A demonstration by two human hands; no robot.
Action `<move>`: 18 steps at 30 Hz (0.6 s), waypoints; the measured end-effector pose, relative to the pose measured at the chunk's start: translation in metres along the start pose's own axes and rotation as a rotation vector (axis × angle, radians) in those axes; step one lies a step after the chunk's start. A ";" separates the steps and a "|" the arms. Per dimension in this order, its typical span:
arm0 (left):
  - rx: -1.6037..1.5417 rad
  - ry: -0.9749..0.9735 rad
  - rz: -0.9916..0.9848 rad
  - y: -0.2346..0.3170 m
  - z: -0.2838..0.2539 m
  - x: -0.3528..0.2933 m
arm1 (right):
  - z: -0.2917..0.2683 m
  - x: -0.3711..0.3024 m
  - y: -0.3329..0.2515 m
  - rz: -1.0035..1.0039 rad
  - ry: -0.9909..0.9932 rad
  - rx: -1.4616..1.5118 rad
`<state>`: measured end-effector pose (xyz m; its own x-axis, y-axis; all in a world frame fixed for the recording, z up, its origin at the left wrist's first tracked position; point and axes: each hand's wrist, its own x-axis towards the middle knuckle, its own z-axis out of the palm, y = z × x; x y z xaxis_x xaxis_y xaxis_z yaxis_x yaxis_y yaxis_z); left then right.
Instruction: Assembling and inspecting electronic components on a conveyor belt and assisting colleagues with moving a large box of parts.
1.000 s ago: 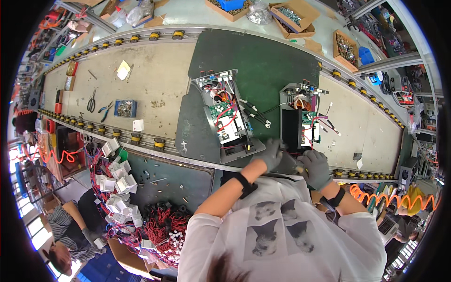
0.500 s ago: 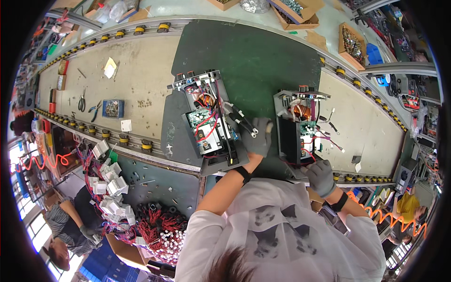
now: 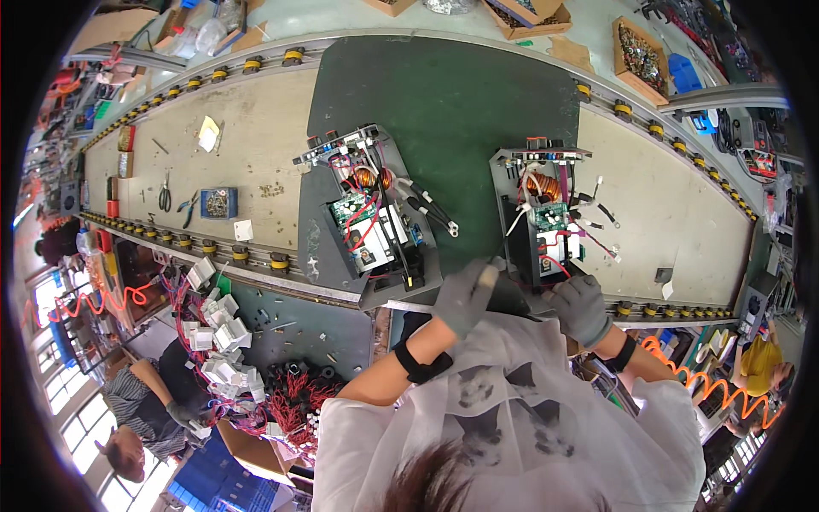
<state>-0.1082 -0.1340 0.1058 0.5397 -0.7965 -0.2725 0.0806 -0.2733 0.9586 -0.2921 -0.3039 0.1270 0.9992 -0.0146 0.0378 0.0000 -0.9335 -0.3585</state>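
Two open metal chassis with electronics lie on the dark green mat (image 3: 444,94). The left chassis (image 3: 371,213) shows a green circuit board, a copper coil and red wires; its black cables (image 3: 433,209) with ring terminals stick out to the right. A similar right chassis (image 3: 546,213) has loose white and black leads on its right side. My right hand (image 3: 582,309), in a grey glove, has its fingers curled over that chassis's near edge, by a red wire. My left hand (image 3: 465,297), also gloved, is beside its near left corner; its fingers are blurred, and contact cannot be made out.
Roller rails (image 3: 280,260) edge the bench. Pliers (image 3: 165,196) and a blue box of small parts (image 3: 219,203) lie at left. White connectors with wires (image 3: 223,328) are heaped at lower left, near a co-worker's gloved hand (image 3: 182,416). A screw box (image 3: 640,60) stands at far right.
My left hand has left the left chassis's cables and moved toward me, close to the right chassis. The right chassis has turned slightly. My right hand stays at its near edge.
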 end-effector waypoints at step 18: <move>-0.496 -0.210 -0.406 0.032 -0.016 0.009 | -0.068 0.044 0.025 0.332 0.426 0.488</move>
<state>-0.0878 -0.1411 0.1355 0.2155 -0.7845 -0.5815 0.6452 -0.3325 0.6878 -0.2512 -0.3523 0.1827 0.8474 -0.4998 0.1789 -0.1827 -0.5910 -0.7857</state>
